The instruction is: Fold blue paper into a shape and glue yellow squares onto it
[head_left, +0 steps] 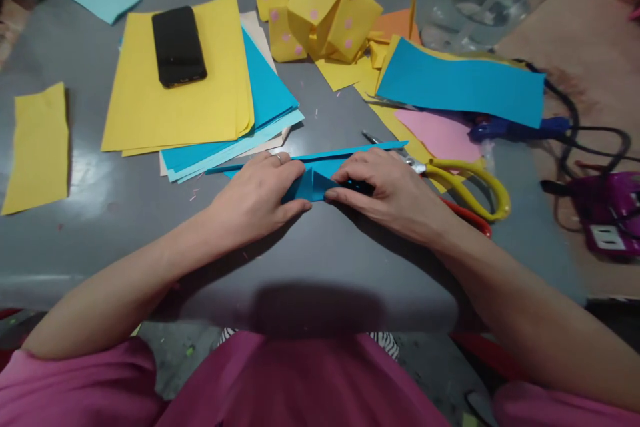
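A folded sheet of blue paper (320, 167) lies at the middle of the grey table, with a raised strip along its far edge and a crease near its centre. My left hand (263, 190) grips the paper's left part, its thumb at the near edge. On the other side my right hand (383, 190) pinches the near fold between thumb and fingers. Both hands cover much of the sheet, so its full shape is hidden. Just past my right hand are scissors (467, 190) with yellow handles; a red handle (470, 217) shows partly behind my forearm.
A black phone (179, 47) rests on stacked yellow paper (135, 93). Yellow folded paper shapes with pink dots (315, 7) stand at the back. Blue paper (460, 83) and pink paper (440, 133) lie right, near a clear container (480, 7) and a purple power strip (600, 213).
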Available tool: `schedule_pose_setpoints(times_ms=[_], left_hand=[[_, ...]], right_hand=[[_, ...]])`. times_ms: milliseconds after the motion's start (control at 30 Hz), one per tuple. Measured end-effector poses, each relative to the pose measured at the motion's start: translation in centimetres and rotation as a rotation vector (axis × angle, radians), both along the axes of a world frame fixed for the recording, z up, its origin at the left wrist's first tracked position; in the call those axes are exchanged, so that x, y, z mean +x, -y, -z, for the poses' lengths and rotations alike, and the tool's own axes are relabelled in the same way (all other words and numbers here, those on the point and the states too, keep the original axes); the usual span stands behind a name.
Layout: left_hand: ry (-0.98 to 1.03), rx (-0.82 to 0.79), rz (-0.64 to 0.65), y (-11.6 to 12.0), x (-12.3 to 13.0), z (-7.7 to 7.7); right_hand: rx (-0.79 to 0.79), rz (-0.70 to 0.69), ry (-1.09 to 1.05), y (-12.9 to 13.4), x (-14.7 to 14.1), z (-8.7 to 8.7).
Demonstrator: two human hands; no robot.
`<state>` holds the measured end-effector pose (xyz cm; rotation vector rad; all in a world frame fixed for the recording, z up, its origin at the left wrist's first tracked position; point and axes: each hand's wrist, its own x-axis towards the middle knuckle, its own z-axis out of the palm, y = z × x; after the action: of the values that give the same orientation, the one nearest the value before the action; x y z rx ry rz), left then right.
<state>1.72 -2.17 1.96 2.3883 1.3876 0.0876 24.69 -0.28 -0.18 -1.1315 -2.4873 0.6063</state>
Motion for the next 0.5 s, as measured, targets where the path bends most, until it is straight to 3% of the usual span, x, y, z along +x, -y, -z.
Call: schedule_pose_setpoints(times_ms=[267, 500], left_hand=[[-0.026, 0.006, -0.044, 0.0, 0.3, 0.1], [-0.016, 0.007, -0.200, 1.4, 0.4, -0.4]], right_hand=[[-0.035, 0.118, -0.024, 0.4, -1.0, -0.1], [-0.034, 0.177, -0.027, 0.9, -1.5, 0.0]])
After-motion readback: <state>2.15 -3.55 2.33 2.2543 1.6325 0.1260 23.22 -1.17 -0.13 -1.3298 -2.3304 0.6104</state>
